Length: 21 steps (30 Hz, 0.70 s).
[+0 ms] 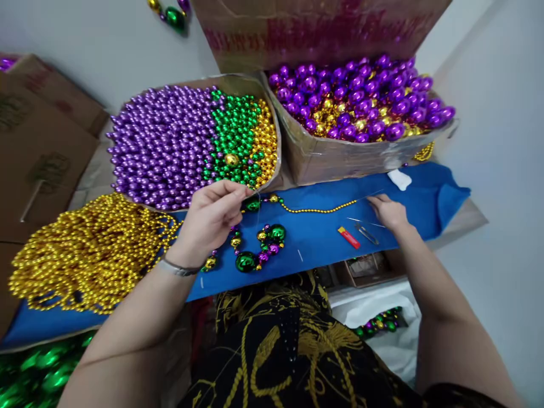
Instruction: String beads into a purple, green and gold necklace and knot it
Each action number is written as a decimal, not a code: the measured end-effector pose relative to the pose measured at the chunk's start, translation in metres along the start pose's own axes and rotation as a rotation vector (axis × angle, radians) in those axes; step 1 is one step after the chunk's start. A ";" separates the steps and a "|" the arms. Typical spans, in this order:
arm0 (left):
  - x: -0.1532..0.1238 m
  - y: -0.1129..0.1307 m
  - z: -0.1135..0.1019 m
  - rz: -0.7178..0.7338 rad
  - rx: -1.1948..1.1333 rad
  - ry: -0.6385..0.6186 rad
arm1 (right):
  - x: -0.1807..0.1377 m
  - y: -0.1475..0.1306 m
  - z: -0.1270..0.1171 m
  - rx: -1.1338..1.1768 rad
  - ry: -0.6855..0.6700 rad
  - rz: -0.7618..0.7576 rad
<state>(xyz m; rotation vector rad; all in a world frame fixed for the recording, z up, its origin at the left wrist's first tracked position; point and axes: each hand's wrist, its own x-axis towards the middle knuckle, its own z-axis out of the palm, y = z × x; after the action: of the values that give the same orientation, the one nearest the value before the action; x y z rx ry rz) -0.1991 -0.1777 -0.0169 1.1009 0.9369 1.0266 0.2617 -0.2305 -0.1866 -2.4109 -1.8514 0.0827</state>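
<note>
My left hand (215, 215) is raised above the blue cloth (323, 238), its fingers pinched on a thin clear thread beside a green bead (253, 204). A strand of small gold beads (318, 209) runs from there across the cloth toward my right hand (389, 211). That hand rests on the cloth with its fingers closed on the far end of the thread. Below my left hand lies a curled string of large green, gold and purple beads (259, 249).
A red lighter (349, 237) and small scissors (366, 233) lie near my right hand. A heap of gold bead strands (85, 252) sits at left. Behind stand a box of purple, green and gold beads (191, 139) and a box of large purple balls (357, 102).
</note>
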 end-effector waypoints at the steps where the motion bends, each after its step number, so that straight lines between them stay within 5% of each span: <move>1: 0.001 -0.001 0.002 0.003 -0.008 0.003 | 0.010 -0.005 0.003 0.022 0.015 -0.026; 9: 0.008 -0.006 -0.016 -0.009 -0.066 -0.002 | 0.040 -0.033 -0.006 0.219 0.128 -0.227; 14: 0.008 -0.007 -0.023 -0.072 -0.065 0.045 | 0.005 -0.077 -0.060 0.254 0.128 -0.397; 21: 0.005 -0.006 -0.022 -0.008 -0.096 -0.020 | -0.037 -0.174 -0.131 0.210 0.204 -0.864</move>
<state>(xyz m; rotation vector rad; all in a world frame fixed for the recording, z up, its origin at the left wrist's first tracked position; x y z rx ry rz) -0.2176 -0.1682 -0.0279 1.0247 0.8665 1.0417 0.0988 -0.2283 -0.0378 -1.2741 -2.4324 -0.0359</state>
